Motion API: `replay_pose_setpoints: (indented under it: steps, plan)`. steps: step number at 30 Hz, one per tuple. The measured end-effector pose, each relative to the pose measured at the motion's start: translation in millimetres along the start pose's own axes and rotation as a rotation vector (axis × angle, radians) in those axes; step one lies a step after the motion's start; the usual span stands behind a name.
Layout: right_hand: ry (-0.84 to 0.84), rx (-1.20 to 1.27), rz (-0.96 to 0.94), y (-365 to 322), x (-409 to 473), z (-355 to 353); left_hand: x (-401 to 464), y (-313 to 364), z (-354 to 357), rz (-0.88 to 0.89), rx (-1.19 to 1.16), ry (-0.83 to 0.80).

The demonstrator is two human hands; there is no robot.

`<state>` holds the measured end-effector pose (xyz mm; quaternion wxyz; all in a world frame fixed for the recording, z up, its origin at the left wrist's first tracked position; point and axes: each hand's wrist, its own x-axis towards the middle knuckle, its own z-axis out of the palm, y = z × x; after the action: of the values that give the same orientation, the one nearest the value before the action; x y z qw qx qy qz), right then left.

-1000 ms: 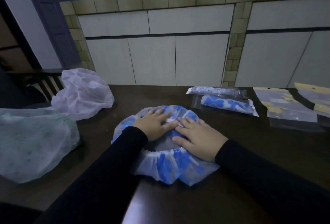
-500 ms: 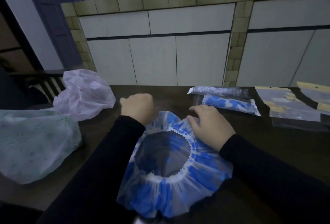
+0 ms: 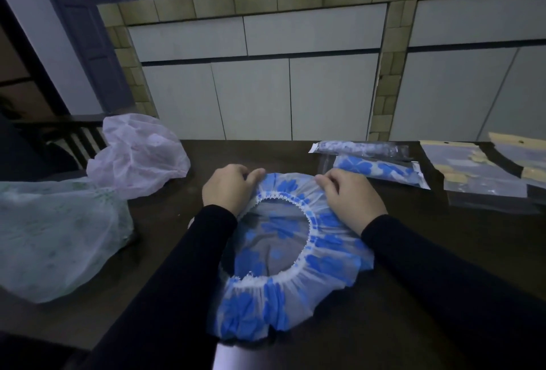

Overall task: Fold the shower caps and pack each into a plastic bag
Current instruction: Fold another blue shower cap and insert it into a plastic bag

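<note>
A clear shower cap with blue flowers (image 3: 325, 269) lies spread on the dark table (image 3: 443, 251), its elastic opening facing up. My left hand (image 3: 229, 188) pinches the cap's far rim on the left. My right hand (image 3: 350, 200) pinches the far rim on the right. Two packed shower caps in plastic bags (image 3: 381, 170) lie at the back right. Beyond them to the right are empty plastic bags with yellow headers (image 3: 484, 180).
A pink shower cap (image 3: 139, 154) and a pale green one (image 3: 56, 233) sit puffed up on the table's left side. Tiled cabinets (image 3: 266, 89) stand right behind the table. A dark chair back (image 3: 74, 139) shows at far left.
The cap was pressed flat under both palms. Both hands then moved to its far rim and pulled it open, so the elastic ring now faces up and the cap reaches toward me.
</note>
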<state>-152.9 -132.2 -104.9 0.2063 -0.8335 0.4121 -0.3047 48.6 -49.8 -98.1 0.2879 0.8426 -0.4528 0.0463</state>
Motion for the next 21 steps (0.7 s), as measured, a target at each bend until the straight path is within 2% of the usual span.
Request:
replay_pose_setpoints:
  steps: [2,3,5,6,7,9,13,16,18,21]
  plan:
    - [0.009,0.019,-0.030,-1.4,2.5,-3.1,0.8,-1.7,-4.5,0.027,-0.135,-0.082]
    - [-0.011,0.017,-0.027,-1.4,4.0,-5.0,1.6,-4.4,-9.2,0.021,-0.234,-0.175]
    - [-0.087,0.000,0.022,-0.2,6.7,-9.0,1.3,-11.2,-20.2,-0.011,-0.345,-0.347]
    - [-0.131,0.001,0.053,0.4,7.7,-11.3,1.4,-15.3,-23.3,-0.029,-0.362,-0.373]
    - [-0.172,0.002,0.074,0.5,7.9,-13.5,1.5,-18.5,-23.7,-0.052,-0.376,-0.349]
    - [-0.201,-0.047,0.047,-1.0,6.0,-15.7,4.7,-22.5,-18.7,-0.105,-0.337,-0.201]
    - [0.015,-0.253,-0.176,-20.1,-3.1,-16.0,9.0,-20.2,-12.2,-0.179,-0.104,-0.001]
    - [0.094,-0.194,-0.270,-48.5,-14.8,-14.9,5.4,-14.6,-25.2,-0.095,0.066,0.108]
    - [-0.015,-0.163,-0.213,-65.8,-26.6,-6.7,0.6,-6.9,-37.4,0.040,0.027,0.088]
    - [-0.282,-0.275,-0.120,-69.6,-39.2,16.2,-14.4,2.6,-41.8,0.115,0.042,-0.157]
